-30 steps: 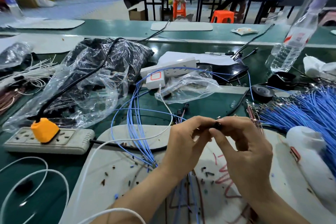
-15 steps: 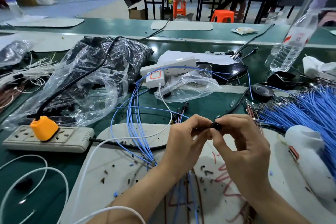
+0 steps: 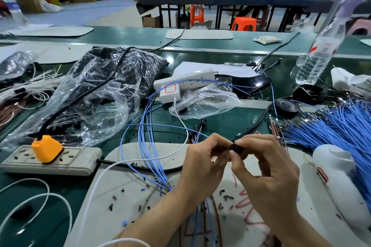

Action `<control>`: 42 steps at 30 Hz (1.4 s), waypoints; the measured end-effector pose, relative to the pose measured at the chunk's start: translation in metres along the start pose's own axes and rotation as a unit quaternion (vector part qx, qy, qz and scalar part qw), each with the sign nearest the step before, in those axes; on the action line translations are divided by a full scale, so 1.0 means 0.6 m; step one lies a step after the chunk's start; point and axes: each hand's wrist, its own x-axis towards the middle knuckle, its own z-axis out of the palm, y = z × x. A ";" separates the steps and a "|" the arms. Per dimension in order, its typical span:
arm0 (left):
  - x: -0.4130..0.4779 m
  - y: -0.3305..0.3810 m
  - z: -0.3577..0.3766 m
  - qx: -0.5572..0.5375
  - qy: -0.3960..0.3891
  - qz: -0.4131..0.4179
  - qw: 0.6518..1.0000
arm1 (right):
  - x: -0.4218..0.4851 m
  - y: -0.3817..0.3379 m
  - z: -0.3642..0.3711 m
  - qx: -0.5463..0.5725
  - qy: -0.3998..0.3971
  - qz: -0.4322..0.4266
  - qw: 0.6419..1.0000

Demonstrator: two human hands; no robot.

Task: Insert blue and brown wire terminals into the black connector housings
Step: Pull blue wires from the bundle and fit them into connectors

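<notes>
Our right hand (image 3: 269, 172) pinches the black connector housing (image 3: 234, 147) above the white mat (image 3: 124, 202), our left hand (image 3: 202, 168) curls just beside it round something we cannot see, and a terminal pushed in skewed may bend or fail to latch.

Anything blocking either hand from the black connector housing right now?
Nothing visible does. The right hand and the left hand both pinch the black connector housing at their fingertips, one from each side.
</notes>
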 end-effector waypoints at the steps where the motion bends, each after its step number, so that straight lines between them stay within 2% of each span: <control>1: 0.000 0.000 0.001 0.006 -0.002 0.005 1.000 | 0.000 -0.001 0.000 -0.005 0.001 -0.005 1.000; 6: 0.002 -0.003 0.000 0.017 -0.012 -0.007 1.000 | 0.000 0.006 -0.006 -0.020 0.004 -0.011 1.000; 10: 0.002 -0.001 -0.004 0.033 -0.042 0.054 0.997 | 0.005 0.006 -0.002 0.020 -0.015 0.060 0.998; 13: 0.004 -0.002 -0.006 0.034 -0.040 0.079 0.995 | 0.019 0.010 -0.015 0.002 -0.038 0.051 0.998; 15: 0.005 -0.005 -0.004 0.053 -0.022 0.073 0.996 | 0.040 0.020 -0.038 -0.016 -0.029 0.082 0.996; 16: 0.006 -0.006 -0.004 0.058 -0.011 0.069 0.996 | 0.052 0.029 -0.051 -0.063 -0.020 0.102 0.993; 17: 0.007 -0.009 -0.003 0.061 -0.001 0.066 0.996 | 0.062 0.045 -0.066 -0.149 -0.025 0.129 0.980; 18: 0.008 -0.011 -0.003 0.060 0.005 0.064 0.996 | 0.069 0.064 -0.080 -0.253 -0.062 0.176 0.949; 20: 0.007 -0.011 0.001 0.052 0.006 0.058 0.997 | 0.074 0.093 -0.099 -0.406 -0.202 0.319 0.832; 21: 0.007 -0.010 0.001 0.049 0.004 0.053 0.997 | 0.075 0.099 -0.101 -0.440 -0.263 0.369 0.776; 22: 0.007 -0.010 0.001 0.047 0.002 0.048 0.998 | 0.074 0.103 -0.102 -0.454 -0.295 0.390 0.745; 23: 0.006 -0.009 0.000 0.045 0.001 0.044 0.998 | 0.074 0.103 -0.101 -0.463 -0.304 0.396 0.733; 28: 0.006 -0.007 -0.004 0.057 0.004 0.029 0.998 | 0.071 0.099 -0.096 -0.447 -0.240 0.409 0.758; 30: 0.007 -0.005 -0.005 0.078 0.006 0.033 0.996 | 0.069 0.091 -0.098 -0.426 -0.208 0.402 0.783; 33: 0.008 -0.002 -0.006 0.098 0.008 0.053 0.994 | 0.068 0.080 -0.096 -0.407 -0.125 0.332 0.841; 35: 0.007 0.000 -0.007 0.091 0.005 0.054 0.994 | 0.065 0.078 -0.090 -0.391 -0.089 0.294 0.868; 39: 0.004 0.000 -0.006 0.072 0.001 0.036 0.997 | 0.055 0.069 -0.073 -0.270 -0.039 0.212 0.938; 42: 0.007 0.002 -0.007 0.035 0.007 0.013 0.999 | 0.047 0.052 -0.054 -0.138 -0.102 0.132 0.976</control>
